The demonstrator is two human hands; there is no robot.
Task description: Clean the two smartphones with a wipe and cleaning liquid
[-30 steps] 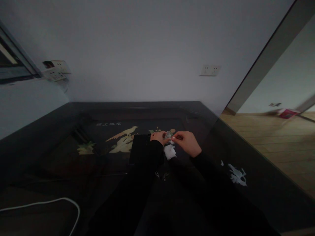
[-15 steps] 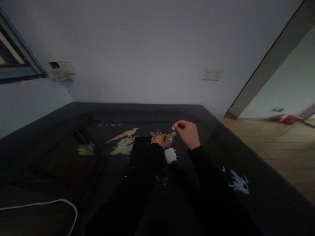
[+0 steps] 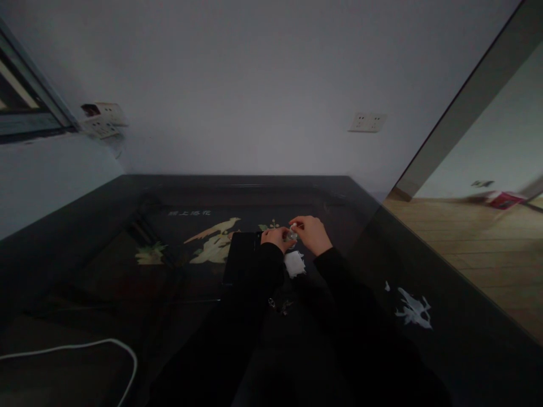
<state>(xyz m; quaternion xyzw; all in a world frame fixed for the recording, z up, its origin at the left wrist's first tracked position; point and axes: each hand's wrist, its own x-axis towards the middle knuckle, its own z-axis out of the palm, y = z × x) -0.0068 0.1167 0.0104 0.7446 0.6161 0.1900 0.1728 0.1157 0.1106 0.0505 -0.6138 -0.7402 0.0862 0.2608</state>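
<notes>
Over a dark glass-topped table (image 3: 106, 237), my left hand (image 3: 275, 237) is closed round a small clear bottle (image 3: 292, 233). My right hand (image 3: 311, 233) is pinched at the bottle's top; what its fingertips hold is too small to name. Both hands meet above a crumpled white tissue (image 3: 294, 263) lying on the table. A flat black device (image 3: 241, 257) lies just left of my left wrist. Both sleeves are black.
A white cable (image 3: 85, 347) loops at the near left. White torn scraps (image 3: 413, 310) lie on the right part of the table. Small metal bits (image 3: 280, 305) sit near my forearms. Wall sockets (image 3: 367, 121) are behind; a wooden floor (image 3: 475, 243) opens to the right.
Half a second ago my right hand was lifted above the bottle with a small white piece pinched in it; it has come back down onto the bottle's top. The left hand stayed put.
</notes>
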